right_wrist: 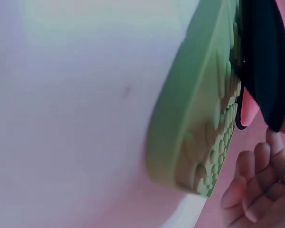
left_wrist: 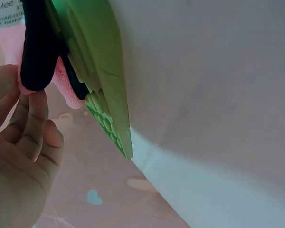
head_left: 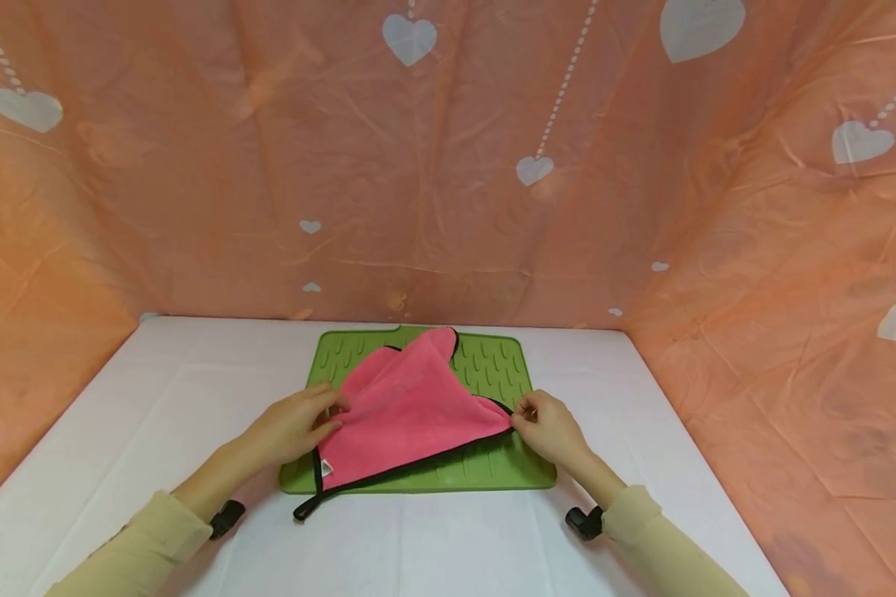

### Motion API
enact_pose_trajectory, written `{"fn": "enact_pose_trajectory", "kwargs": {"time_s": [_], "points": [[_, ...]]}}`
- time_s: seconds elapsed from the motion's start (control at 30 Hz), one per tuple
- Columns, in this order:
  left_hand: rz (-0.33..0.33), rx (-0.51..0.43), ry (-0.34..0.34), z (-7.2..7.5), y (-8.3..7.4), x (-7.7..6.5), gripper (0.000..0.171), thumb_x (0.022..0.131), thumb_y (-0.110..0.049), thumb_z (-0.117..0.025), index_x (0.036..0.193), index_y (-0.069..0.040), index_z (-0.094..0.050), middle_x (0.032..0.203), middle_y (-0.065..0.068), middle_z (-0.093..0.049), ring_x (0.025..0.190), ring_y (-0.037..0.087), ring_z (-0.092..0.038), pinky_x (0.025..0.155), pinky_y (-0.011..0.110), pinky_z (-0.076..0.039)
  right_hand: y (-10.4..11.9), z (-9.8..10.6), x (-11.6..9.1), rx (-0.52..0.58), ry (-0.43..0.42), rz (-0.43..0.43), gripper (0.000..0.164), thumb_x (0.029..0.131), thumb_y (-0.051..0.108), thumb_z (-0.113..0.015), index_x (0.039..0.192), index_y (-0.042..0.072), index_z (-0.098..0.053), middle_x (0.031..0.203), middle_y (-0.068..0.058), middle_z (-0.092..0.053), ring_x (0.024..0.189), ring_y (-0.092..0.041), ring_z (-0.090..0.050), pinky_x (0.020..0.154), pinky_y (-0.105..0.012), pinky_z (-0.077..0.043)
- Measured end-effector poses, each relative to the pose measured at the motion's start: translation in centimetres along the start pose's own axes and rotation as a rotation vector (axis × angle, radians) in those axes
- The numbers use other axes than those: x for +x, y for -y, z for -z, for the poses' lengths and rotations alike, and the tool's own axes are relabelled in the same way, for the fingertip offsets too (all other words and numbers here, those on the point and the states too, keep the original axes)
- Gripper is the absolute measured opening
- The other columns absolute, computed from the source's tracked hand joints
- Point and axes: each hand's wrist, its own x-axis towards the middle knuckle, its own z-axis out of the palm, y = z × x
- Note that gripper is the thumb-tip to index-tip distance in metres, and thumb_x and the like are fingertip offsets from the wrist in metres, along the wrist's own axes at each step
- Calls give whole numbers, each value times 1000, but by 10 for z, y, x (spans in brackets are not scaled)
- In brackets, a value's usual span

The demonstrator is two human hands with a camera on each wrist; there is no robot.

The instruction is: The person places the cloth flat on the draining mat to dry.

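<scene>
A pink towel [head_left: 411,406] with black edging, a white label and a hanging loop lies partly bunched over a green ridged mat [head_left: 493,356]. My left hand [head_left: 299,423] is at its left side; in the left wrist view the thumb and fingertips of that hand [left_wrist: 23,137] pinch the towel's edge. The opposite corner is pinched by my right hand [head_left: 548,427], just above the mat's right side. Close by in the right wrist view, the right hand [right_wrist: 266,180] holds the dark-edged corner [right_wrist: 270,71], with the other fingers loosely curled. Part of the towel's far end is folded over itself.
The mat lies on a white-covered table [head_left: 194,398]. An orange curtain [head_left: 448,207] with pale hearts stands behind and along both sides. A black wrist device [head_left: 227,520] sits by the left cuff, and another [head_left: 585,523] by the right.
</scene>
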Motion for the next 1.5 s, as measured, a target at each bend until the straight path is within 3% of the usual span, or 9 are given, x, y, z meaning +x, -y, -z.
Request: {"fn": "enact_pose_trajectory", "kwargs": {"time_s": [0.17, 0.33, 0.47, 0.6, 0.87, 1.07, 1.3, 1.5], "points": [[-8, 16, 47, -1, -2, -3, 16, 92, -11, -79, 106, -15, -72, 98, -7, -64, 85, 8, -60, 74, 32, -56, -2, 1, -5, -63, 100, -78, 10, 88, 13, -70, 78, 12, -65, 83, -1, -58, 74, -16, -53, 65, -32, -45], [6, 18, 86, 0, -4, -4, 14, 93, -13, -78, 105, -17, -72, 103, -6, -66, 92, 15, -66, 80, 40, -58, -4, 4, -4, -75, 209, -43, 10, 87, 12, -72, 78, 12, -66, 82, -1, -57, 74, -15, -53, 66, -32, -45], [7, 13, 91, 2, -4, -3, 11, 94, -18, -78, 105, -17, -73, 100, -8, -64, 86, 10, -63, 75, 35, -57, -3, 9, 3, -50, 234, -30, 8, 88, 12, -71, 81, 12, -68, 83, -1, -60, 74, -15, -54, 65, -32, -47], [11, 3, 79, 4, -2, -1, 12, 94, -22, -78, 104, -17, -74, 94, -10, -62, 78, 2, -56, 67, 27, -51, 0, 12, 16, 15, 213, -11, 8, 93, 15, -70, 93, 8, -73, 91, -3, -69, 79, -15, -61, 67, -32, -50], [32, -15, 84, 3, -1, 3, 14, 96, -22, -77, 108, -17, -72, 97, -8, -62, 75, 0, -52, 65, 25, -48, 15, -3, 45, 168, 248, 56, 28, 99, 24, -70, 120, 6, -75, 113, -7, -74, 95, -18, -69, 78, -33, -55], [30, -16, 94, -1, -2, 6, 17, 95, -16, -76, 111, -15, -72, 102, -7, -64, 79, 2, -54, 70, 27, -52, 30, -21, 58, 182, 221, 147, 29, 97, 23, -74, 122, 9, -76, 108, -4, -74, 93, -18, -68, 79, -31, -55], [25, -32, 104, -2, -2, 8, 18, 95, -11, -75, 113, -12, -71, 102, -5, -65, 83, 6, -57, 74, 30, -54, 48, -38, 62, 107, 128, 316, 27, 97, 7, -70, 123, 4, -75, 99, -6, -67, 83, -15, -60, 70, -26, -50], [36, -36, 112, -2, -3, 8, 18, 95, -10, -75, 113, -12, -71, 103, -4, -66, 86, 8, -59, 76, 33, -55, 66, -53, 59, -9, 237, 411, 38, 103, 9, -63, 140, 9, -66, 103, -4, -57, 88, -16, -51, 76, -29, -45]]}}
